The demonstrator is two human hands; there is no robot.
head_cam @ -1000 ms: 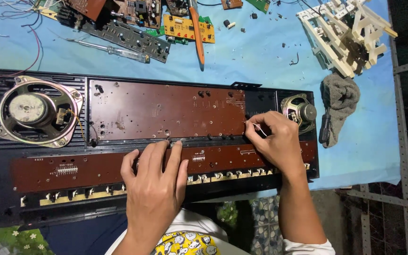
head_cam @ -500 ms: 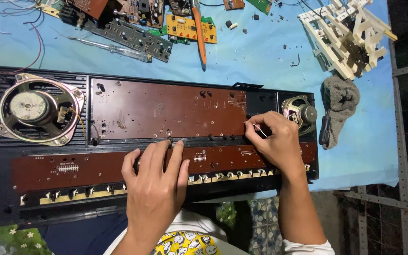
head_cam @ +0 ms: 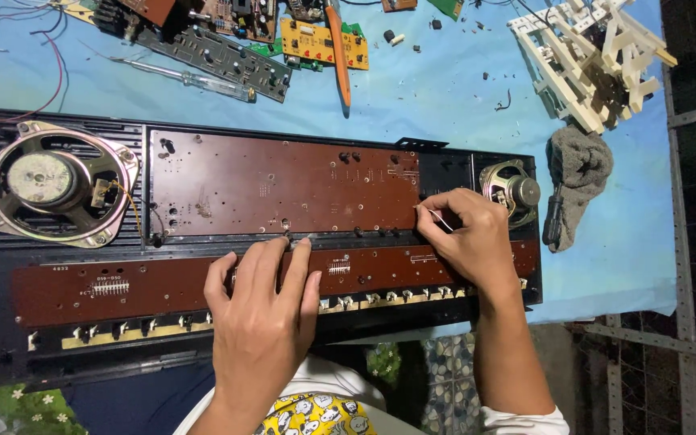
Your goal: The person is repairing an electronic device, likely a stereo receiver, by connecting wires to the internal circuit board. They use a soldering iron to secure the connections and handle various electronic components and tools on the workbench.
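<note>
Keyboard chassis (head_cam: 283,185) under hands, left hand (head_cam: 263,310), right hand (head_cam: 469,238)

No packages, labels, signs or screens are visible in this view. The only markings present are small white characters printed directly on the two brown boards, too fine to make out and not labels in their own right.
</note>
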